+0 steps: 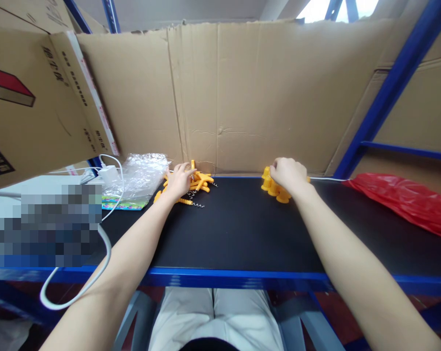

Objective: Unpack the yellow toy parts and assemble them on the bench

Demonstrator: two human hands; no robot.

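"Head view: doing what with left hand (pixel 179 181)?"

"Resting at orange corkscrew pieces (pixel 203 182) on the counter (pixel 235 229)."

"With right hand (pixel 289 174)?"

"Curling over yellow cups (pixel 267 182); leaving both grips impossible to tell, showing no pieces joined."

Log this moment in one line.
left hand: at yellow corkscrews | right hand: at yellow cups | grips: unclear | red bag: far right

Left hand (pixel 180 180) at orange corkscrews (pixel 202 183); right hand (pixel 289 174) at yellow bell-shaped pieces (pixel 267 183)

Red plastic (pixel 406 202) — right; cardboard panel (pixel 257 97) — back; clear wrap (pixel 145 173) left
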